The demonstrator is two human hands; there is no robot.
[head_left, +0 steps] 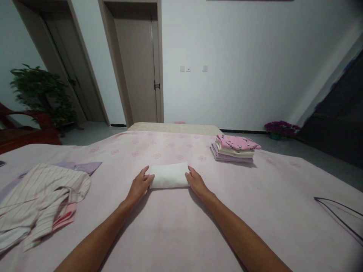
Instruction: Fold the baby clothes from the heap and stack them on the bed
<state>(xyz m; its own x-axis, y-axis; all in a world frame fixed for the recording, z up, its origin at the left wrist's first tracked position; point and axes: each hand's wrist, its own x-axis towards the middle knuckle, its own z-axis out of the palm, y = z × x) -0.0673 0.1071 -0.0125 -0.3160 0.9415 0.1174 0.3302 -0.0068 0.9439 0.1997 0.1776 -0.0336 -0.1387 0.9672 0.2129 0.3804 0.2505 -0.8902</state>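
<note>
Between my hands is a white folded cloth (pixel 169 176), a neat flat rectangle over the pink flowered sheet (pixel 176 226). My left hand (pixel 141 183) pinches its left end, thumb on top and fingers at the edge or beneath. On the opposite end, my right hand (pixel 197 182) grips in the same way. The cloth's underside and most of my fingertips are hidden. Whether it rests on the sheet or is slightly raised, I cannot tell.
To the right stands a stack of folded clothes (pixel 235 148), a pink printed one on top. Loose striped clothing (pixel 45 196) lies heaped at the left. A black cord (pixel 337 215) crosses the right edge. Beyond are a door (pixel 136 64) and a potted plant (pixel 42 92).
</note>
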